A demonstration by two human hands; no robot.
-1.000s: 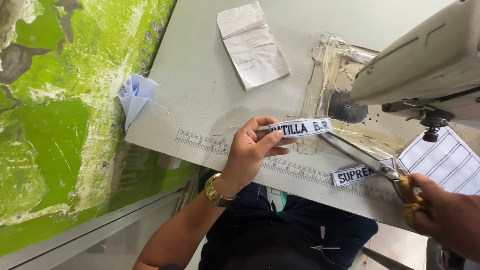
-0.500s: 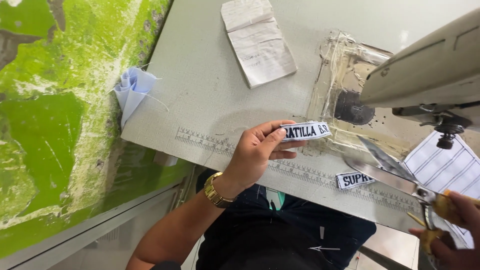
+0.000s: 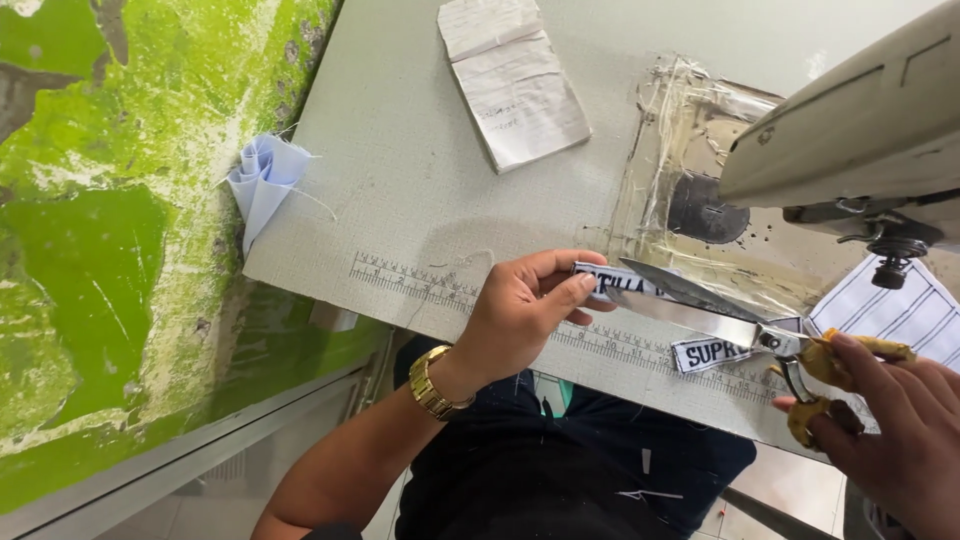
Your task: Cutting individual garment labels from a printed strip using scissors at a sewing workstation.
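The label strip (image 3: 622, 281), judged light and limp, is pinched at its end by the left hand (image 3: 520, 315), while scissors (image 3: 720, 315) are gripped by the right hand (image 3: 890, 420).

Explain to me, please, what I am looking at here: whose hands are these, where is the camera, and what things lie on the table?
The camera sits on a person's head and looks down at that person's own two hands. The left hand pinches a white woven label strip with dark lettering. The right hand holds large steel scissors with yellow handles, blades open at the strip. On the grey table lie folded white papers and a second white label piece. The cream sewing machine stands at right. A printed ruler runs along the table's edge.
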